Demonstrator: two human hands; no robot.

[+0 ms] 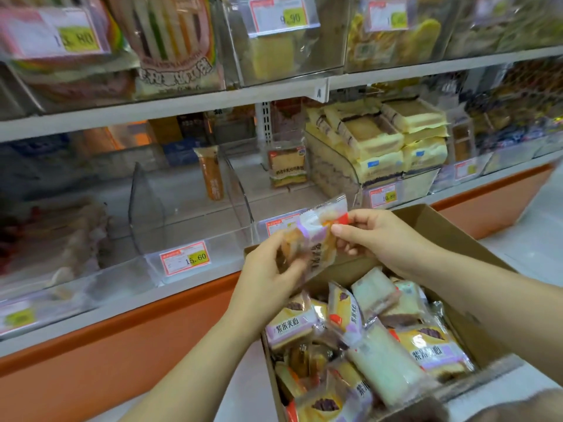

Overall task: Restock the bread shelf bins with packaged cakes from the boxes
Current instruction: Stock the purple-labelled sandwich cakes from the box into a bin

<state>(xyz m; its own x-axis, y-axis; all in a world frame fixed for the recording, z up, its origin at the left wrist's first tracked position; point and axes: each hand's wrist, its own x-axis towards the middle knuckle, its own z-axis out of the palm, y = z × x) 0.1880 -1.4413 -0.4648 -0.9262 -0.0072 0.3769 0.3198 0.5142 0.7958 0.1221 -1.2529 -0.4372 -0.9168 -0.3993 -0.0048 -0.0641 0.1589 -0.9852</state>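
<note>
Person stands facing the shelf (122,309); both forearms reach forward over an open box (441,229).

Cake packet (316,236): held in the air by both hands, above the far edge of the box and just in front of the bins' price tags. It is tilted, with the red corner up and to the right. The wrapper is clear and lilac, with pale sponge visible inside.

Left hand (268,269): fingers curled round the lower end of the packet, grasping it from below.

Right hand (377,236): thumb and fingers pinch the upper end of the packet, beside the red corner.

Box: cardboard, flaps open, below and right of the hands. It is filled with loose packets (365,339) of the same kind, lying at mixed angles.

Bin (143,208): clear plastic with a curved divider, on the lower shelf behind the hands. One orange packet (210,175) leans upright at its back. Tag (185,257) on its front reads 15.60.

Next bin to the right: one packet (287,169) stands upright at the back. Beyond it, yellow packs (396,147) are stacked high.

Upper shelf bins hold more wrapped goods, blurred. An orange panel (122,345) runs under the shelf.
</note>
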